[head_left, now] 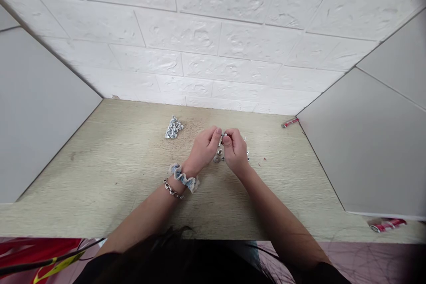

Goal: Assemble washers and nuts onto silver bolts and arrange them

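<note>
My left hand point(205, 144) and my right hand point(234, 148) meet over the middle of the table. Their fingertips are closed on a small silver bolt point(224, 134), mostly covered by the thumbs and fingers. Loose metal parts lie beneath and around my right hand. Among these are a flat round washer point(217, 159) and a small nut point(222, 158); others are partly hidden by the hand. Off to the left stands a tight group of bolts with washers point(173, 128), several of them with their shanks pointing up.
The pale wooden tabletop point(109, 164) ends at a white brick-patterned wall point(199, 66). Grey panels close it in at the left point(43, 111) and right point(372, 142). One red battery point(290, 122) lies by the right panel, another red battery point(388, 225) near the front right edge.
</note>
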Demonstrator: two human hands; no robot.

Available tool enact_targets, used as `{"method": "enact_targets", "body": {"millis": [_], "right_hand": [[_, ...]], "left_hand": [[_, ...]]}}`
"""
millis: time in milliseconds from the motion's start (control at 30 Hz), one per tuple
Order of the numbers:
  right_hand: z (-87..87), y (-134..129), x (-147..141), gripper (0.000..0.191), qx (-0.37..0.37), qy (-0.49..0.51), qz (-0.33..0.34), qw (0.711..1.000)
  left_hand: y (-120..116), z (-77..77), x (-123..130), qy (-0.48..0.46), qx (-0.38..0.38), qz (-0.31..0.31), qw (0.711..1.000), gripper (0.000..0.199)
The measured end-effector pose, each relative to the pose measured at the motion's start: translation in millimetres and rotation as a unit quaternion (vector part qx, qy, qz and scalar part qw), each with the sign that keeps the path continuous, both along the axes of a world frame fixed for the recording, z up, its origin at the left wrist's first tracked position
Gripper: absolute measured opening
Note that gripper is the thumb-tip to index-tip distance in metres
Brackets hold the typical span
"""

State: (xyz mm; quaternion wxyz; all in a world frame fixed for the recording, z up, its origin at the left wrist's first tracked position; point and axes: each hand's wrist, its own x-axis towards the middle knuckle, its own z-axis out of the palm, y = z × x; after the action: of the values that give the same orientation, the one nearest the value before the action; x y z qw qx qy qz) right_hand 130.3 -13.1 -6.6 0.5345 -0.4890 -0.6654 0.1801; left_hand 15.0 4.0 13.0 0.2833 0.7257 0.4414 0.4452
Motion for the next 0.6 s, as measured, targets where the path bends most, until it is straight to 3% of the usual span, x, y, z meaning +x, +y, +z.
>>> {"method": "enact_targets", "body": {"millis": [133,333,433,600], "right_hand": [[-4.0,1,-1,0.007,0.012,-0.001,0.01,1.0],[-2.7,-1,-4,0.023,0.002,0.097,0.035,0.995],[3.7,-2,-3,0.007,-0.044,0.14,0.038,0.988],[8.9,3,-2,0.053,-0.185,0.171,0.049,0.966]], "left_hand": [[1,0.8,-2,-0.012,-0.017,0.01,1.0,0.039],[5,-1.3,-3,-0.037,-0.027,0.041,0.998,0.039],[4,-1.8,-2,-0.034,-0.018,0.037,0.999,0.039],[3,-1.2,-1,-0.017,-0.039,0.016,0.999,0.038]]}}
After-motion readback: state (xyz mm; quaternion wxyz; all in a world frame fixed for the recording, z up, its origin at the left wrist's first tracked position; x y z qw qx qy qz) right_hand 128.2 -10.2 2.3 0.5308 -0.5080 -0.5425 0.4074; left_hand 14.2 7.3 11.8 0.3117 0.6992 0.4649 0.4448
